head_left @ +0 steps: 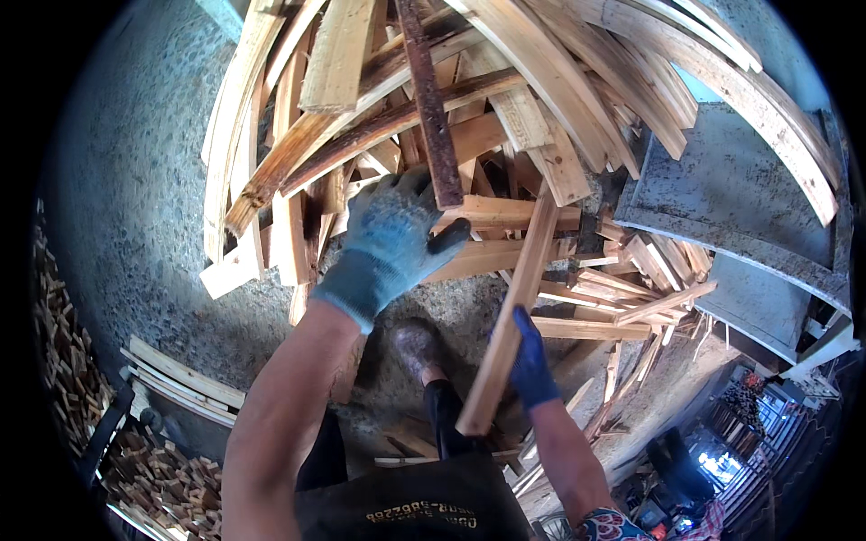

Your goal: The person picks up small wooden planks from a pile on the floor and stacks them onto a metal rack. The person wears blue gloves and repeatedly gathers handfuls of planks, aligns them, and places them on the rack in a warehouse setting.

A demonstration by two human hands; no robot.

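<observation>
My left hand (pixel 390 242), in a grey-blue knitted glove with dark fingertips, reaches over the near side of a heap of wooden strips. Its thumb stands well apart from the fingers, and I see nothing gripped in it. Beside the fingers is the lower end of a dark reddish-brown wood strip (pixel 427 113). To the right, my right hand (pixel 532 361), in a blue glove, is closed around a pale wood strip (pixel 505 347). That strip slants from near my apron up toward the heap. Part of the right hand's grip is hidden behind it.
Long pale boards (pixel 550 77) overhang the heap at the far side. A grey metal frame (pixel 722 185) stands at right, with shorter offcuts (pixel 645 279) beside it. Stacked wood pieces (pixel 162 473) lie at lower left. My shoe (pixel 418 347) is on the rough floor.
</observation>
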